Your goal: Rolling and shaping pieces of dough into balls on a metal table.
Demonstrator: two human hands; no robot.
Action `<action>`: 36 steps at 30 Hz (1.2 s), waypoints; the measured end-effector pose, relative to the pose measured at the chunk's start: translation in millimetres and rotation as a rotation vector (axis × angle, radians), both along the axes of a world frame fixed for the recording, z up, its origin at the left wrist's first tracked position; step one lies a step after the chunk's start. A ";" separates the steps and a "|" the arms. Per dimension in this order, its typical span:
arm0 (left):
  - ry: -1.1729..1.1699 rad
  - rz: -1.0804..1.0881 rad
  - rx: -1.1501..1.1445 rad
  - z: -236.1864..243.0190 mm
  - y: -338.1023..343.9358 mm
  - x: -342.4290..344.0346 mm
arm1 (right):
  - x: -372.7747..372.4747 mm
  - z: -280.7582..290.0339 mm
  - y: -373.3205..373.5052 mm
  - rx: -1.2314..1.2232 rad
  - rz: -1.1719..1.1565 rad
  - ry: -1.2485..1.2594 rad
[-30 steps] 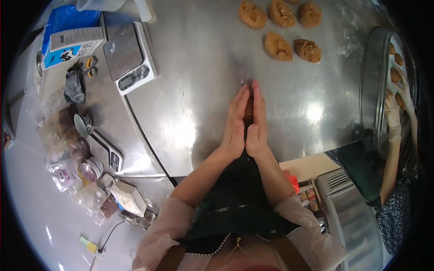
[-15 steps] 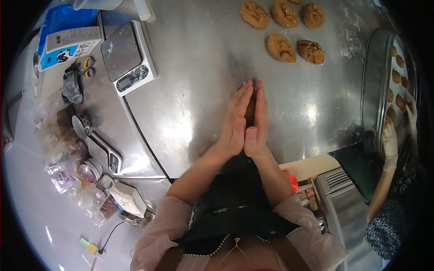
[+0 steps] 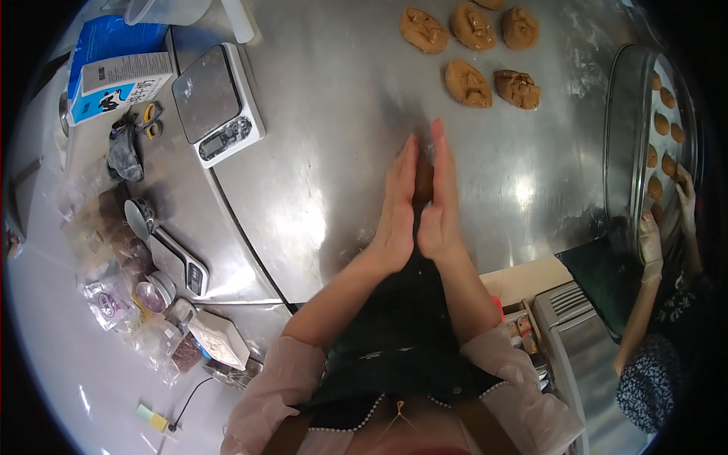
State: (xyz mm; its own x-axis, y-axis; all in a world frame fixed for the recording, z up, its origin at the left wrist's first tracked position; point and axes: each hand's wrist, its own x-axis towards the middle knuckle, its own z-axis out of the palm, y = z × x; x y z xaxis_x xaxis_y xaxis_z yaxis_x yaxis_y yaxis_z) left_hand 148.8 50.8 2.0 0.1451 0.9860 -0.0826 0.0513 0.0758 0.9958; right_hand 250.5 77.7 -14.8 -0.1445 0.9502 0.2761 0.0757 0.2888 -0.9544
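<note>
My left hand [image 3: 396, 205] and my right hand [image 3: 444, 203] face each other palm to palm over the steel table, fingers straight and together, pressing a brown lump of dough [image 3: 425, 180] between them. The dough is mostly hidden by the hands. Beyond my fingertips lie several flattened, creased brown dough pieces [image 3: 468, 82] in two rough rows. A white-edged scale with a steel top [image 3: 206, 95] sits to the left of my hands.
At left stand a milk carton [image 3: 119, 86], scissors [image 3: 150, 120], a second scale [image 3: 174, 256] and bags [image 3: 106, 299]. At right, a co-worker's gloved hands [image 3: 650, 246] hold a tray [image 3: 618, 136] of dough balls. A drawer unit [image 3: 565, 315] is below the table edge.
My right hand has slid forward past my left one, its fingertips now farther out. The co-worker's hands have shifted lower along the tray, uncovering more dough balls.
</note>
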 end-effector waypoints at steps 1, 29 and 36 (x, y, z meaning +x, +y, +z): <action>-0.019 0.038 -0.035 -3.8 -15.0 1.7 | -0.3 -2.3 -12.1 -0.050 0.019 -0.022; -0.110 0.098 -0.131 -2.2 -13.7 -0.2 | 10.7 -2.8 -48.0 -0.077 -0.098 -0.026; 0.008 0.081 -0.123 6.5 -24.8 1.6 | 18.2 -4.3 -35.4 -0.132 -0.068 -0.003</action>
